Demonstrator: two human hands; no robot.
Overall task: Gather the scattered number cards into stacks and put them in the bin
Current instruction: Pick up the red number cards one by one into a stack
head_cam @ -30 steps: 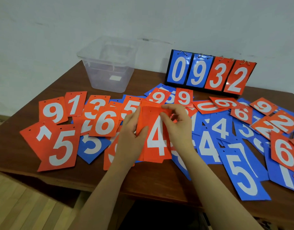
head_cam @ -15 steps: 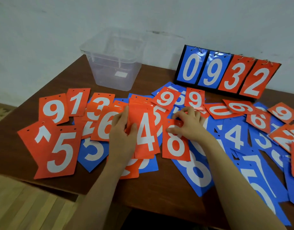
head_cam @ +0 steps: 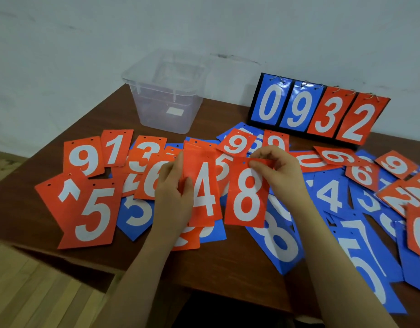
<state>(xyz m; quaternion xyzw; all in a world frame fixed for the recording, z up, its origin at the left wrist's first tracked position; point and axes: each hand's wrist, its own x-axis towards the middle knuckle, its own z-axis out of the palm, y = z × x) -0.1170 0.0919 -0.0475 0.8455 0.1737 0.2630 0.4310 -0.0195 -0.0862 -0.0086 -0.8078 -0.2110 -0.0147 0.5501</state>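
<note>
At the bottom of the frame two bare forearms reach up over the near edge of a dark brown wooden table (head_cam: 228,275), with pale wood-plank flooring (head_cam: 38,292) showing at the lower left. Left of centre, the left hand (head_cam: 173,197) grips a red stack (head_cam: 204,185) of cards topped by a white 4, its thumb lying across the stack's face and its fingers behind the left edge. Just to the right, the right hand (head_cam: 280,169) pinches the top edge of a red 8 card (head_cam: 247,195) between thumb and curled fingers; this card hangs beside the stack, over a large blue 8 card (head_cam: 277,240) lying flat. All the cards are glossy, thin rectangles with white digits and small punched holes along one short edge. Red ones spread to the left, among them a red 5 card (head_cam: 95,214) and a red 9 card (head_cam: 84,156); blue ones crowd the lower right, overlapping loosely, with more red ones above them.

Farther up, left of centre, a clear plastic bin (head_cam: 166,100) with frosted walls stands on the table; nothing can be made out inside except a small white label on its side. At the upper right a black-backed flip scoreboard (head_cam: 318,110) stands against a pale, scuffed wall (head_cam: 85,43), its ring-hung cards reading 0 9 in blue and 3 2 in red.
</note>
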